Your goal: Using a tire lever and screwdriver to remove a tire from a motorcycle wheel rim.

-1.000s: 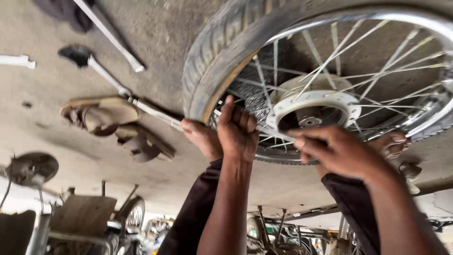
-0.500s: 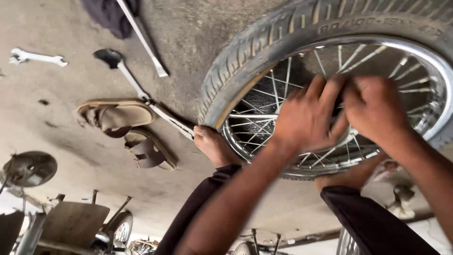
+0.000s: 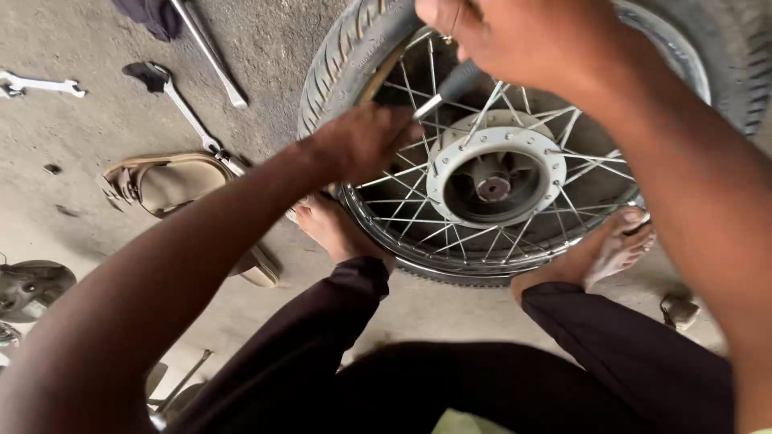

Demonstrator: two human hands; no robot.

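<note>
Two hands [image 3: 366, 141] [image 3: 515, 36], fingers around a screwdriver [image 3: 450, 87] over the wheel [image 3: 498, 173].

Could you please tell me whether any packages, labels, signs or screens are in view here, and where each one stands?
None are in view: no package, label, sign or screen.
The left hand and right hand work at the black-tyred spoked motorcycle wheel lying on the grey concrete floor, with bare metal wrenches beside it.
</note>
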